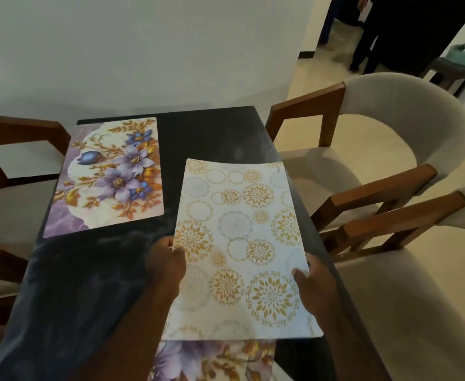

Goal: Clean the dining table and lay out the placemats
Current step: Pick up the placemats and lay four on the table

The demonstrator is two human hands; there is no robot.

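Note:
A white placemat with gold circle patterns (pixel 239 243) hangs just above the right side of the dark dining table (pixel 88 284). My left hand (pixel 166 265) pinches its left edge and my right hand (pixel 312 281) pinches its right edge. A purple floral placemat (pixel 107 174) lies flat on the table's far left. Another purple floral placemat (pixel 212 358) lies under the near end of the held one, mostly hidden.
Wooden chairs with beige cushions stand on the right (pixel 390 166) and near right (pixel 407 270). Chair frames (pixel 11 149) stand on the left. A white wall is behind the table. A person stands in the doorway at the far right (pixel 368 37).

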